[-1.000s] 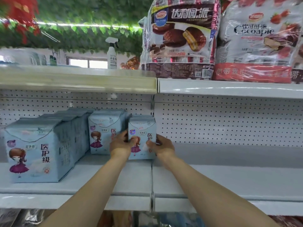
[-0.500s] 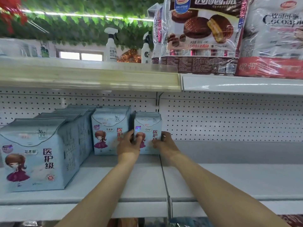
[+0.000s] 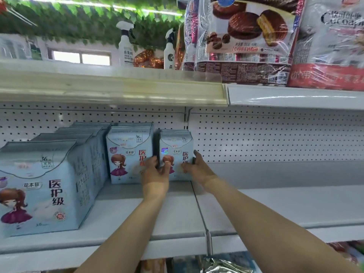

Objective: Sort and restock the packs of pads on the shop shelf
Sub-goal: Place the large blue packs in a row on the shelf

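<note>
Shop: stocked pegboard shelving

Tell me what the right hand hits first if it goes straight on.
Likely the pegboard back panel: the right hand grips the narrow pack along its right side, nothing else showing beyond, though depth is unclear.

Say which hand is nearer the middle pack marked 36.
Left. The left hand overlaps the 36 pack's right edge, gripping the narrower pack beside it; the right hand holds that narrower pack's far side.
</note>
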